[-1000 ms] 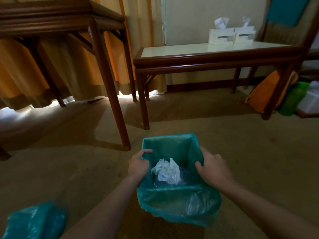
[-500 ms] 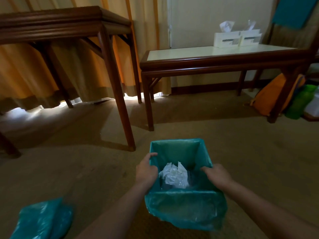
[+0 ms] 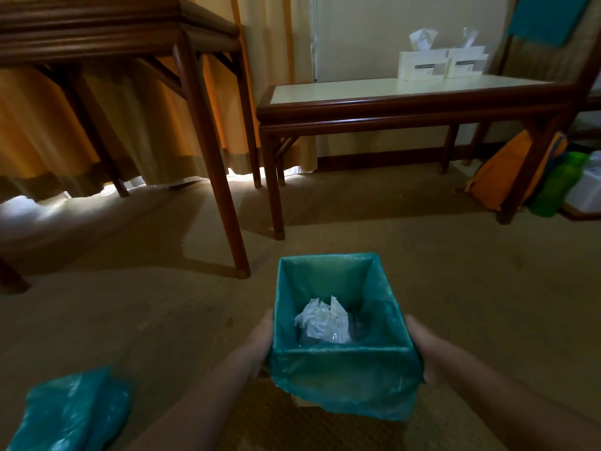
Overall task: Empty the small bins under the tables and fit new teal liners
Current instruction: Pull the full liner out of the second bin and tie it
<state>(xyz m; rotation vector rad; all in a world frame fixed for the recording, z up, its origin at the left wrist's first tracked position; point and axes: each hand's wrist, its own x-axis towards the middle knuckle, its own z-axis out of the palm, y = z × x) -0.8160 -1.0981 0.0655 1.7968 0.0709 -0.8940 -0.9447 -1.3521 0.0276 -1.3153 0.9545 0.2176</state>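
Observation:
A small square bin (image 3: 344, 375) lined with a teal liner sits low in front of me over the carpet. Crumpled white paper (image 3: 322, 322) lies at its bottom. My left hand (image 3: 257, 346) grips the bin's left side from outside. My right hand (image 3: 426, 349) grips its right side, fingers hidden behind the liner's overhang. A pile of folded teal liners (image 3: 71, 415) lies on the carpet at the lower left.
A tall dark wooden table (image 3: 130, 34) stands at the left before orange curtains. A lower table (image 3: 406, 102) with two tissue boxes (image 3: 442, 63) stands ahead. An orange bag (image 3: 507, 170) and a green bottle (image 3: 559, 183) lean at its right leg.
Both hands slid from the liner's rim down to the outside of the bin's sides. The bin sits squarer between them and the view has shifted slightly.

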